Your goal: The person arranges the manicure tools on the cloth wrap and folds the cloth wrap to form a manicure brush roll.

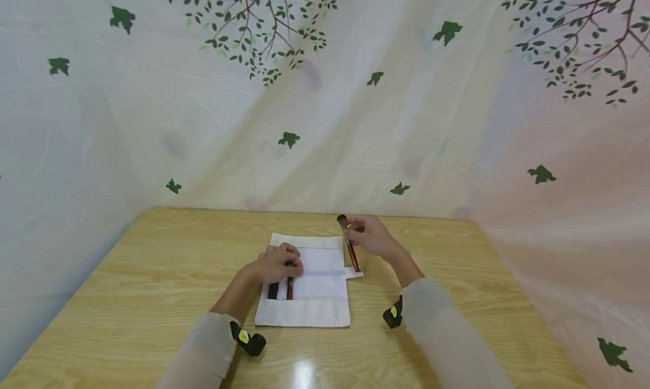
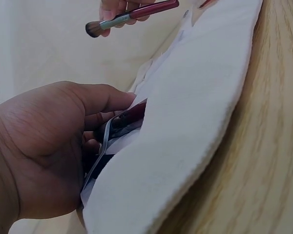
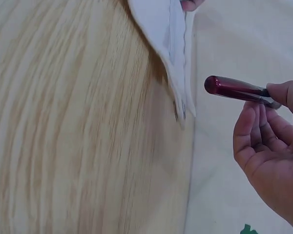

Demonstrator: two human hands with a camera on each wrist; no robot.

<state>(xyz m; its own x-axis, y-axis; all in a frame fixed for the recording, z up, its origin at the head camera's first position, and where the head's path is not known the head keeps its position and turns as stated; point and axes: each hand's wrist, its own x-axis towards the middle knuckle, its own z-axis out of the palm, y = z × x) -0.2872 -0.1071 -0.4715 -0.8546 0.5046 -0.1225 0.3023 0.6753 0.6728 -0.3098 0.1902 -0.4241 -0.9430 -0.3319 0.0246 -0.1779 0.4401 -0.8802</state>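
A white fabric brush roll lies unfolded on the table, with a pocket along its near edge and a thin elastic strap. My left hand is over its left part, thumb and curled fingers around the upper end of a red-handled makeup brush whose lower end sits in the pocket. The fingers partly hide that brush. To its left a flat black item stands in the pocket. Beyond the roll's right edge, my right hand pinches another makeup brush near its ferrule, dark bristles up and red handle slanting down.
A short white tab sticks out from the roll's right side, under the held brush's handle end in the head view. The wooden table reaches back to a fabric curtain printed with leaves and birds. Each wrist carries a small black camera.
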